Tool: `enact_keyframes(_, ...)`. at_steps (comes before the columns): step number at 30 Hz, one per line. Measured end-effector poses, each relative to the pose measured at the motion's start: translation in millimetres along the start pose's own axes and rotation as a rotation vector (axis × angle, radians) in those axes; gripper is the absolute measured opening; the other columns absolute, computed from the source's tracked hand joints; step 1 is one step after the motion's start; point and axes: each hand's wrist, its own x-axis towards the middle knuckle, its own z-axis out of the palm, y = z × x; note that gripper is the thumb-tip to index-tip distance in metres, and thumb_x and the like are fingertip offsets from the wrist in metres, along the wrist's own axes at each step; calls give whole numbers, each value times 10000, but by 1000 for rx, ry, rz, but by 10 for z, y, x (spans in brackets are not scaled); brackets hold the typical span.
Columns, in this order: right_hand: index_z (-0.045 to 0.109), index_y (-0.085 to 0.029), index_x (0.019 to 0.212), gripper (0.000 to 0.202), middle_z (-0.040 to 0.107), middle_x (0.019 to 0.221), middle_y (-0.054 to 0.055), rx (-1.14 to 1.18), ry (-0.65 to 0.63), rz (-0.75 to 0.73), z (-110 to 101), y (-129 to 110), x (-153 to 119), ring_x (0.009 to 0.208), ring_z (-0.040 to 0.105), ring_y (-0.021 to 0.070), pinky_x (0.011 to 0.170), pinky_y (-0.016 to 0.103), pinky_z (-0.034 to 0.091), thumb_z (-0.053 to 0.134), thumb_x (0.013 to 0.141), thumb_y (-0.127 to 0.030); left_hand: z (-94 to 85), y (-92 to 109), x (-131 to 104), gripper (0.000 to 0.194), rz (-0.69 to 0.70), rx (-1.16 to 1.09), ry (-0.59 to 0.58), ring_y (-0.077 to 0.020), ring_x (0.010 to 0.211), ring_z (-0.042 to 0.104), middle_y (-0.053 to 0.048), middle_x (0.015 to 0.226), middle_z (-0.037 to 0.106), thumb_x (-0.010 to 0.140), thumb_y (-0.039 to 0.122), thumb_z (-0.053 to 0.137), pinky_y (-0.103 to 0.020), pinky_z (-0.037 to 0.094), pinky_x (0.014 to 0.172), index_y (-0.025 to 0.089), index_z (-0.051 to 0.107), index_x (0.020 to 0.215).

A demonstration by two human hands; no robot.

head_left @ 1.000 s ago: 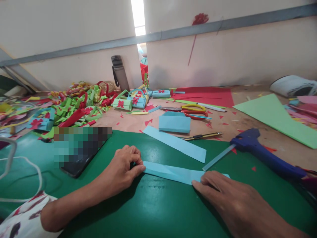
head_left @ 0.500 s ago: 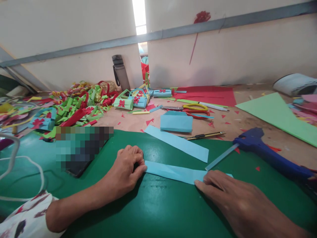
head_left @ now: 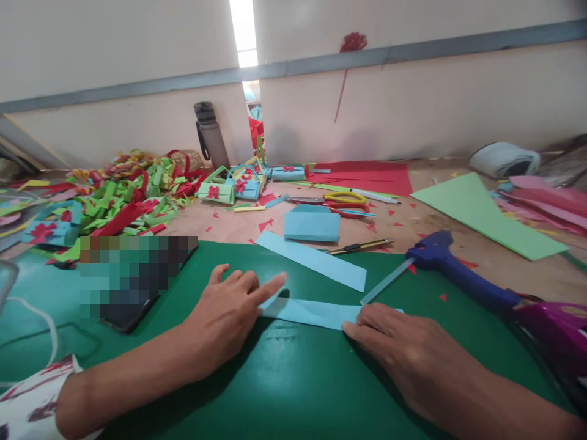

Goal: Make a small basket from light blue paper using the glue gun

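Observation:
A long light-blue paper strip [head_left: 312, 313] lies across the green surface between my two hands. My left hand [head_left: 233, 305] is at its left end, index finger stretched out above the strip, the thumb side touching the paper. The right end is pinched between the thumb and fingers of my right hand [head_left: 385, 333]. Beyond it lies a second blue strip [head_left: 316, 261], set at a slant. Behind that one sits a folded blue paper piece [head_left: 312, 226]. The blue glue gun [head_left: 435, 252] rests to the right, its clear glue stick [head_left: 387, 281] pointing toward my right hand.
A dark phone [head_left: 132, 305] lies at the left. Farther back are a craft knife [head_left: 360, 246], scissors [head_left: 342, 200], a heap of green and red paper pieces [head_left: 137, 195], small paper bags [head_left: 217, 192], a bottle [head_left: 211, 137] and green sheets [head_left: 490, 217].
My left hand's index finger has lifted and stretched out over the strip's left end, and its other fingers have spread. The whole view has shifted, so most things appear farther left.

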Motion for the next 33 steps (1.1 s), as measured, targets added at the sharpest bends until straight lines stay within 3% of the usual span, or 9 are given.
enact_keyframes(3, 556, -180, 838, 257, 519, 723, 32, -20, -48, 25, -17, -18, 6, 605, 439, 152, 522, 264, 269, 346, 868, -34, -78, 67, 56, 720, 202, 275, -55, -182, 690, 517, 0, 792, 549, 828, 25, 409, -484, 320, 836, 407, 172, 1390)
enact_keyframes(10, 560, -196, 896, 274, 530, 764, 36, 1, -123, 78, -38, -45, -2, 647, 447, 163, 541, 269, 274, 342, 865, -31, -156, 209, 155, 762, 420, 461, -111, -184, 561, 508, 15, 640, 538, 827, 67, 460, -431, 374, 737, 416, 111, 1408)
enact_keyframes(15, 563, -192, 888, 259, 535, 767, 37, 6, -110, 82, -41, -51, -10, 653, 450, 162, 549, 270, 286, 350, 875, -44, -144, 233, 157, 744, 381, 440, -47, -186, 571, 526, 14, 643, 553, 807, 79, 476, -437, 378, 738, 428, 178, 1393)
enact_keyframes(20, 569, -178, 891, 271, 537, 753, 36, 5, -64, 44, -18, -37, -18, 645, 451, 161, 548, 269, 297, 341, 870, -32, -173, 187, 117, 629, 374, 450, -91, -192, 625, 540, -1, 705, 569, 834, 140, 482, -439, 393, 762, 409, 265, 1359)
enact_keyframes(26, 577, -163, 941, 273, 541, 747, 40, 5, 10, -11, 24, 2, -22, 641, 453, 164, 548, 269, 308, 363, 850, -21, -96, 13, -136, 572, 275, 397, -108, -220, 745, 542, -35, 851, 570, 860, 125, 441, -527, 324, 880, 335, 281, 1367)
enact_keyframes(30, 579, -165, 911, 290, 554, 765, 50, 7, 12, -22, 30, 11, -33, 667, 465, 172, 559, 270, 317, 363, 817, 5, -60, -128, -341, 497, 180, 339, -89, -232, 857, 530, -52, 1006, 574, 869, 128, 447, -508, 308, 899, 316, 366, 1322)
enact_keyframes(33, 580, -164, 893, 311, 554, 763, 50, -6, -14, -12, 10, -11, -35, 653, 458, 168, 555, 269, 311, 363, 787, 31, -100, -186, -436, 421, 139, 279, -63, -213, 837, 521, -39, 981, 586, 852, 129, 494, -444, 342, 854, 290, 469, 1240)
